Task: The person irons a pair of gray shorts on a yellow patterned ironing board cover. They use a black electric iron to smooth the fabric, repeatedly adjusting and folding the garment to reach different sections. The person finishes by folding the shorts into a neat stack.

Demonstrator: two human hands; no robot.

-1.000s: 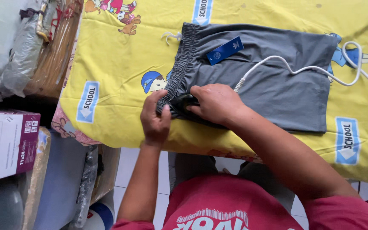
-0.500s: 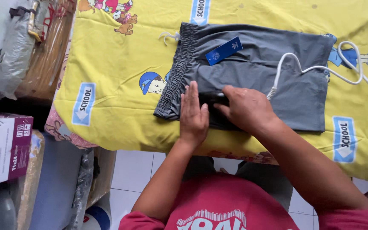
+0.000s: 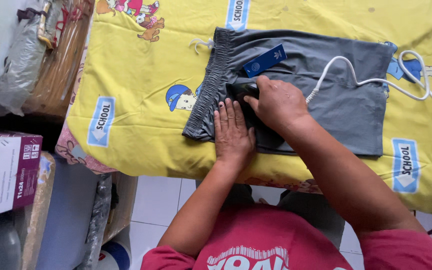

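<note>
You are pressing your left hand (image 3: pixel 232 131) flat, fingers together and spread forward, on the near edge of the grey shorts (image 3: pixel 336 95), which are lying across the yellow printed cloth (image 3: pixel 141 65) that is covering the work surface, close to its near edge. The flat palm is grasping nothing; it seems to be pinning the fabric so it is not sliding. Your right hand (image 3: pixel 276 102) is sitting just beside it, touching it, knuckles up and fingers curled down onto a small dark patch (image 3: pixel 243 90) near the elastic waistband (image 3: pixel 211 85); whether those fingers are pinching something or only pushing down, you cannot tell from here. A blue hang tag (image 3: pixel 265 60) is lying on the shorts just beyond your right hand, and a white cord (image 3: pixel 376 80) is trailing over the shorts toward the far right corner of the cloth. Wrapped bundles (image 3: pixel 21 55) are standing off the left edge, with a cardboard box (image 3: pixel 6 172) nearer you.
</note>
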